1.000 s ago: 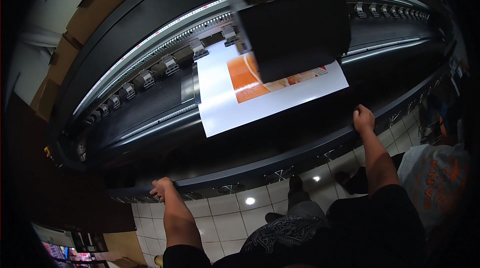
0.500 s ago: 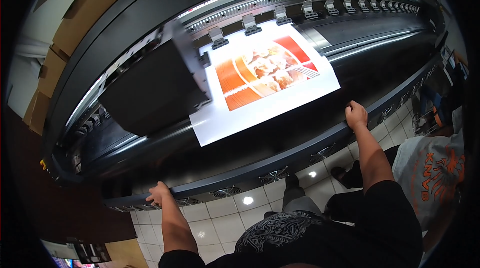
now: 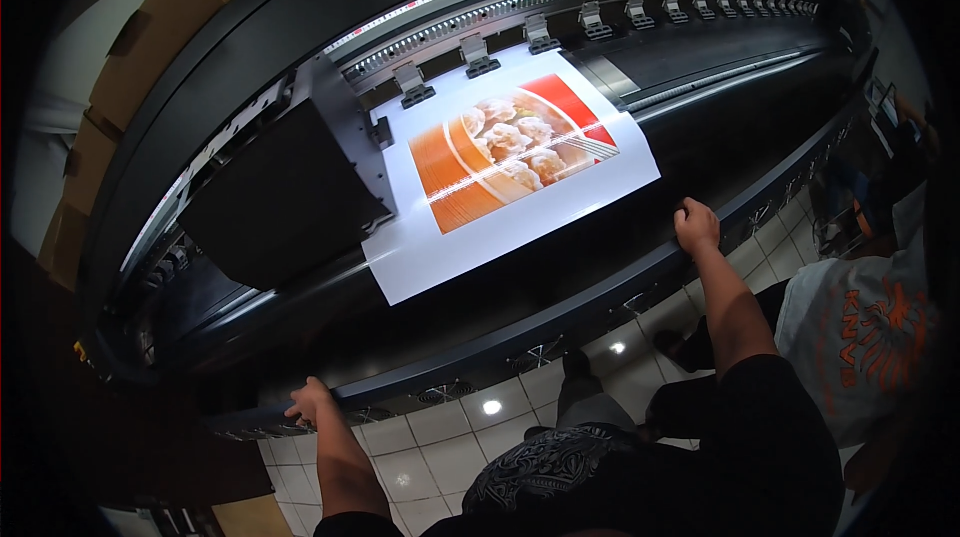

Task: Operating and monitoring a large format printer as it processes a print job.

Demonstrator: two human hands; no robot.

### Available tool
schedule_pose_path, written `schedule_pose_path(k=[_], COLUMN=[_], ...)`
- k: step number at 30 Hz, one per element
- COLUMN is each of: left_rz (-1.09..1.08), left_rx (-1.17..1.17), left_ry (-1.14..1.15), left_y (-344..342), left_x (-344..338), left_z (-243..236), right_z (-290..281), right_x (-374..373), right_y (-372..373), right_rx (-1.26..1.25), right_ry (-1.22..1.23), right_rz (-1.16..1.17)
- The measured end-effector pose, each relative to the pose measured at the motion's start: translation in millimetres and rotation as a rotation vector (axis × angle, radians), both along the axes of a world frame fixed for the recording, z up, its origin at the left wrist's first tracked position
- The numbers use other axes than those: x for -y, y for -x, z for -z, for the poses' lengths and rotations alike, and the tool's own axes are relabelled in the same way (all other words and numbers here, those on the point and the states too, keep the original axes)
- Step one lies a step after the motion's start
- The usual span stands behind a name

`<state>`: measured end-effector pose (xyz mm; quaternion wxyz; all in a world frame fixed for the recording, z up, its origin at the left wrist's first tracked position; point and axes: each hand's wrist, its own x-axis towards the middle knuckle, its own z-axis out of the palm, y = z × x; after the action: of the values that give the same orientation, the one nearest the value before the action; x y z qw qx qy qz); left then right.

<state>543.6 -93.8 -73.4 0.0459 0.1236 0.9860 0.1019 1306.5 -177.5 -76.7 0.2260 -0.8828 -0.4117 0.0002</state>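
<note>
My left hand (image 3: 312, 401) curls over the dark front rail (image 3: 575, 313) of a wide black printer, lower left of centre, and my right hand (image 3: 696, 227) grips the same rail farther right. A white sheet (image 3: 400, 277) lies on the printer's bed, carrying a glossy printed picture of dumplings (image 3: 515, 147) bordered in orange and red. The big black print carriage (image 3: 270, 187) stands over the sheet's left edge and the bed left of it. A row of silver clamps (image 3: 480, 55) runs along the bed behind the sheet, under a toothed rail and a measuring strip.
Brown cardboard pieces (image 3: 135, 47) stand behind the printer at upper left. A person in a grey shirt (image 3: 860, 347) with an orange emblem is close on my right. A tiled floor (image 3: 435, 462) shows below the rail. A tan board (image 3: 250, 517) is at lower left.
The carriage has travelled left from over the picture to the sheet's left edge, uncovering the print. My hands remain on the rail while the view has shifted slightly.
</note>
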Motion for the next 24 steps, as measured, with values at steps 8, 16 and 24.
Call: schedule_pose_path(k=[8,16,24], left_rz=[-0.023,-0.012,-0.031], left_rx=[-0.02,-0.004,-0.03], left_ry=[-0.013,-0.019,-0.058], left_y=[4.2,-3.0,-0.2], left_x=[-2.9,-1.2,-3.7], left_z=[4.6,-1.8,1.7], right_z=[-0.2,3.9,0.8], right_x=[-1.8,0.5,-0.8], right_y=[-3.7,-3.4,-1.7], right_rx=[-0.02,-0.008,-0.015], right_ry=[0.053,0.006,0.023], right_rz=[0.002,-0.001,-0.003])
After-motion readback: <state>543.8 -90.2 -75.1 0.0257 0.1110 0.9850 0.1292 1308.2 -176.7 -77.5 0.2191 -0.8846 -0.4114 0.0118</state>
